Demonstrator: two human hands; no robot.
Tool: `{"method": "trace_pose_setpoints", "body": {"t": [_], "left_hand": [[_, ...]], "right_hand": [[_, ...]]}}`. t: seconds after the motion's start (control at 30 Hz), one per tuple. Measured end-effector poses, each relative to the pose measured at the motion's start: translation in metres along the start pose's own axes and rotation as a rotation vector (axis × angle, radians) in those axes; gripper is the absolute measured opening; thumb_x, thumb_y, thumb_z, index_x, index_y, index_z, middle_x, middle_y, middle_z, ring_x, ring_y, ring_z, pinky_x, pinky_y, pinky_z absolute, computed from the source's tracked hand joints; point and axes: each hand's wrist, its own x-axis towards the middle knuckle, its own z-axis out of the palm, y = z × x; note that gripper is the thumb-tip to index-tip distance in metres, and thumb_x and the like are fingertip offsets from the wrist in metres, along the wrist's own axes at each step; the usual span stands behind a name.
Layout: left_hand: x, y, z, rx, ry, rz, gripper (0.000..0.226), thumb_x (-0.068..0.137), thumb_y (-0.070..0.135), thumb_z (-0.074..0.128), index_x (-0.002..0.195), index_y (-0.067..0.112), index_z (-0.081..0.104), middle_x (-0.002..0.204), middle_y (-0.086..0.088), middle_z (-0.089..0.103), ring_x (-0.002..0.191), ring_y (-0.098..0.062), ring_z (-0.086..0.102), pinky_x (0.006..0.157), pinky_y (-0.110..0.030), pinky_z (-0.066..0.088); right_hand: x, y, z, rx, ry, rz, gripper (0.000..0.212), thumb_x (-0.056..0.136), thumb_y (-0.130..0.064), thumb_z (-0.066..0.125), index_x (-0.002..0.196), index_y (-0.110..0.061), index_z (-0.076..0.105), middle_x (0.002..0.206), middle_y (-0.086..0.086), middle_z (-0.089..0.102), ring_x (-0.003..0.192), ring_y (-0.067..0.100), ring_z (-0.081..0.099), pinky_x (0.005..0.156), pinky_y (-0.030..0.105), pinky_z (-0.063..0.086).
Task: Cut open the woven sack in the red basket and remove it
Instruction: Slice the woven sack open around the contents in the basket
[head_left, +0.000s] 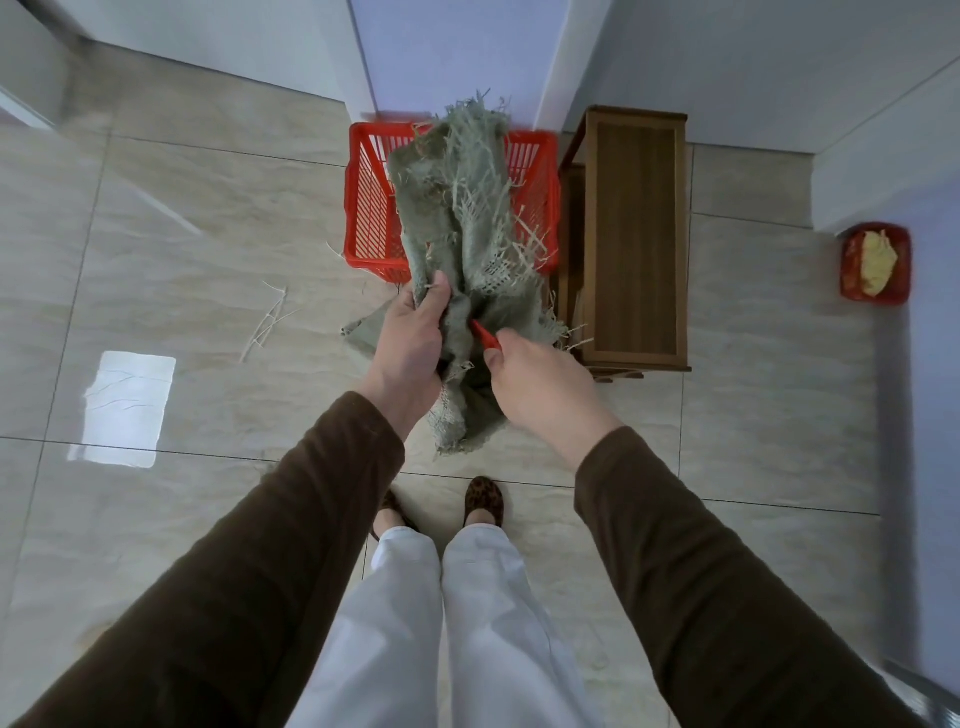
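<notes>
A grey-green woven sack, frayed and torn with loose pale strands, hangs in the air in front of the red slatted basket on the floor. My left hand grips the sack's left side, thumb on top. My right hand is closed on a red-handled cutting tool, whose tip is buried in the sack's folds. Its blade is hidden. The sack's lower end dangles below my hands.
A wooden stool stands right beside the basket. A small red tray with something yellow sits on the floor at the far right. Loose pale strands lie on the tiles to the left. White walls close behind the basket.
</notes>
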Motion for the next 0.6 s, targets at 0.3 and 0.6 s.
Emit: {"method": "trace_pose_setpoints", "body": {"t": [0.3, 0.6], "left_hand": [[-0.003, 0.000, 0.002, 0.137, 0.017, 0.145, 0.017, 0.111, 0.021, 0.048, 0.115, 0.009, 0.059, 0.097, -0.018, 0.062, 0.090, -0.035, 0.056, 0.082, -0.052, 0.050], [-0.010, 0.001, 0.003, 0.143, 0.001, 0.187, 0.015, 0.111, 0.024, 0.048, 0.111, 0.016, 0.061, 0.107, -0.018, 0.060, 0.097, -0.037, 0.055, 0.080, -0.054, 0.049]], "right_hand": [[0.005, -0.003, -0.007, 0.021, 0.040, 0.030, 0.030, 0.112, -0.029, 0.035, 0.120, -0.009, 0.056, 0.107, 0.018, 0.071, 0.099, 0.042, 0.067, 0.075, 0.042, 0.046], [0.003, -0.008, -0.011, 0.007, 0.121, 0.001, 0.028, 0.112, -0.031, 0.035, 0.121, -0.013, 0.055, 0.098, 0.009, 0.067, 0.091, 0.037, 0.065, 0.072, 0.042, 0.044]]}}
